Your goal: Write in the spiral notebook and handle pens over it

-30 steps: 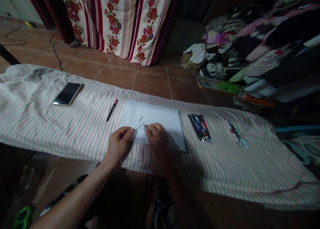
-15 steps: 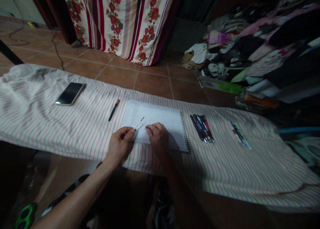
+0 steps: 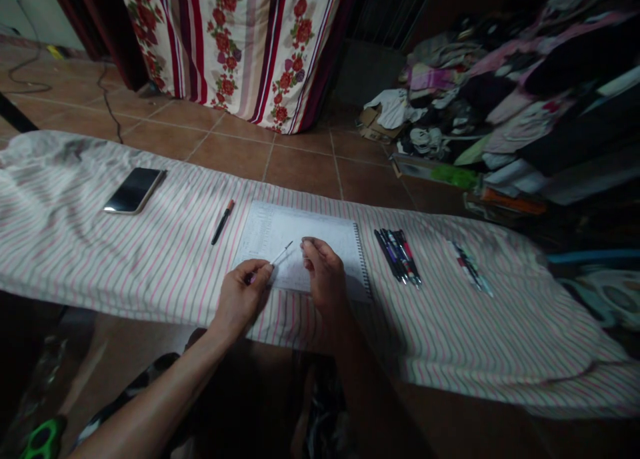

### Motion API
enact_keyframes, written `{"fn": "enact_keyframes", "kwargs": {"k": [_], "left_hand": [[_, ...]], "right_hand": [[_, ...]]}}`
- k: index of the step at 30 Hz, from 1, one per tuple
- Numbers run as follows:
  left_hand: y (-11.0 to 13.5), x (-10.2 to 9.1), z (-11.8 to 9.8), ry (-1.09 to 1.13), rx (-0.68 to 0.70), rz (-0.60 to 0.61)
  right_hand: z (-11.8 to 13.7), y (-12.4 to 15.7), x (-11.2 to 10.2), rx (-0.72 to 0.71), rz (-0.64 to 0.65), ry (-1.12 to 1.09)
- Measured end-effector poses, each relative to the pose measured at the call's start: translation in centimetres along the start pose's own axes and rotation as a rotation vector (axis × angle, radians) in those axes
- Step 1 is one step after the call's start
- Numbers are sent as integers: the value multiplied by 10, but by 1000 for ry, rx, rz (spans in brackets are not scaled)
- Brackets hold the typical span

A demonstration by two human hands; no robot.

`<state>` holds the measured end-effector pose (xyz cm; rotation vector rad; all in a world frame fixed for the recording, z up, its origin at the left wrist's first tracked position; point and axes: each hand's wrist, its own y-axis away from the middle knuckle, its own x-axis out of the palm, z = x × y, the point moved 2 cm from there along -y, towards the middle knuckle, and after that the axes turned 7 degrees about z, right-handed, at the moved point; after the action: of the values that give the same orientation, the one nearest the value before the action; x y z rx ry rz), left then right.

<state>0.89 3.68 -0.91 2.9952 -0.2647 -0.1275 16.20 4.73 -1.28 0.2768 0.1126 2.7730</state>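
My left hand [image 3: 242, 293] pinches a thin pen refill [image 3: 280, 253] that slants up to the right over a white spiral notebook [image 3: 325, 235]. My right hand [image 3: 324, 273] is closed in a pinch just right of the refill's tip, on something too small to name. The notebook lies on a table under a pink-striped cloth [image 3: 165, 265]. A black pen with a red end [image 3: 223, 221] lies left of the notebook.
A dark phone [image 3: 134, 189] lies far left on the cloth. A bunch of pens [image 3: 399, 255] lies right of the notebook, and a further pair of pens [image 3: 471, 267] beyond. Behind are a tiled floor, a floral curtain [image 3: 235, 39] and a clothes pile [image 3: 500, 105].
My right hand has lifted slightly and moved up the page, away from my left hand. The refill stays pinched in my left hand. The view has shifted a little.
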Motion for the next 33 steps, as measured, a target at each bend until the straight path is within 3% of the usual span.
{"fn": "enact_keyframes", "kwargs": {"k": [4, 16, 25, 33], "left_hand": [[0, 4, 0, -20, 5, 6], [0, 14, 2, -92, 45, 5], [-1, 18, 11, -149, 45, -11], [-3, 19, 12, -187, 20, 2]], "right_hand": [[4, 3, 0, 98, -4, -189], [2, 1, -7, 202, 69, -422], [2, 4, -8, 269, 39, -407], [3, 4, -7, 245, 74, -414]]}}
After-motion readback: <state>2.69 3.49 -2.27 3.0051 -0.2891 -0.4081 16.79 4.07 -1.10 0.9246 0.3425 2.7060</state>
